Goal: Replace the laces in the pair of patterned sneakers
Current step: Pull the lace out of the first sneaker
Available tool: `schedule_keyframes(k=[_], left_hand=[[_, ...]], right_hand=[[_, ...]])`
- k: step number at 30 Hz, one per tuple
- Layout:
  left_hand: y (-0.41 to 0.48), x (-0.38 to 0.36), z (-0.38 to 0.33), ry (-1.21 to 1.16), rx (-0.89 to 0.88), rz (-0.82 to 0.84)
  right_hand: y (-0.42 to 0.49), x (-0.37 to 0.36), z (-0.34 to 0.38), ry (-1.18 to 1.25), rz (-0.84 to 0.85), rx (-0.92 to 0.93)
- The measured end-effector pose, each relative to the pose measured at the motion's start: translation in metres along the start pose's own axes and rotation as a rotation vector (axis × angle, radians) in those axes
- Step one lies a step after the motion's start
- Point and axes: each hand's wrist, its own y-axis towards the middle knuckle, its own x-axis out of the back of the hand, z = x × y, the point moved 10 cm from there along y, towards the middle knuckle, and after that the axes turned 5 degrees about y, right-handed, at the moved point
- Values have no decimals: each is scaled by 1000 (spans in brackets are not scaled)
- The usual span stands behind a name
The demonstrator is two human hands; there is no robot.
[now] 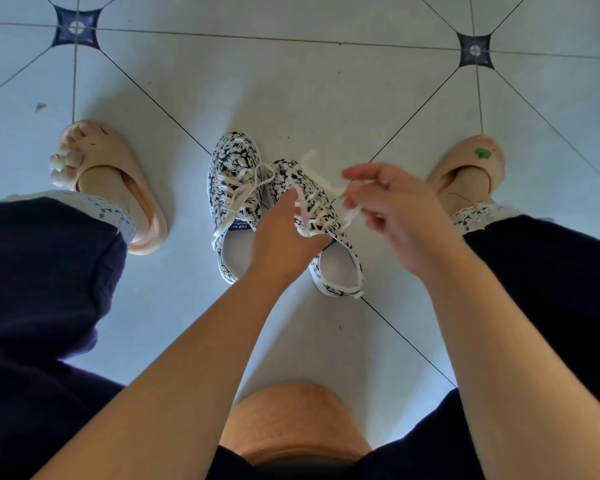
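Right hand [394,209] pinches loose lace [353,213], lifted above right sneaker [336,271]. Left hand [284,237] reaches onto same lace over tongue; fingers hidden, grip unclear. Right sneaker on floor [291,81] between feet, lace slack in upper eyelets. Left sneaker [234,157] touching beside it, laced to top, ends untied. Old or new laces: cannot tell. Likely one shoe in progress, other done or untouched. Slippers [118,174] further out.
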Motion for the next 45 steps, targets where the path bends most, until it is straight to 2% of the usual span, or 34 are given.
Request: schedule_keyframes(k=[2,3,7,10,13,15,18,21,26,28,30,32,34,37,41,45], left_hand=[[-1,5,-30,-81,-174,-22],[-1,4,-34,-139,-206,-4],[-11,-15,-29,-360,-149,228],[-15,-20,-21,-484,-84,295],[-9,-3,-12,-426,-41,128],[-10,1,-4,-418,21,57],[-13,-3,15,-626,211,33],[-13,7,40,-859,399,-102],[-9,26,61,-789,449,-282],[-11,31,75,-887,504,-393],[-8,26,82,-974,518,-388],[1,7,74,-822,466,-203],[4,-19,68,-604,422,-20],[10,-43,65,-326,337,78],[20,-56,50,-7,183,87],[29,-54,50,109,118,14]], right_hand=[[-2,-10,-23,-12,47,-97],[-3,-12,-31,-17,61,-130],[-4,-12,-38,49,84,-138],[-7,-8,-34,76,57,-98],[-9,-13,-40,28,102,-110],[-8,-11,-41,43,71,-113],[-5,14,-32,188,-89,-73],[-6,34,-25,379,-127,-84],[-7,57,-25,623,-213,-62],[-7,65,-27,743,-259,-34],[-3,70,-29,789,-275,-8],[8,65,-35,617,-255,-41],[21,56,-56,188,-226,-139],[35,40,-94,-381,-157,-204],[44,11,-128,-646,-39,-176],[47,8,-124,-808,-145,-88]])
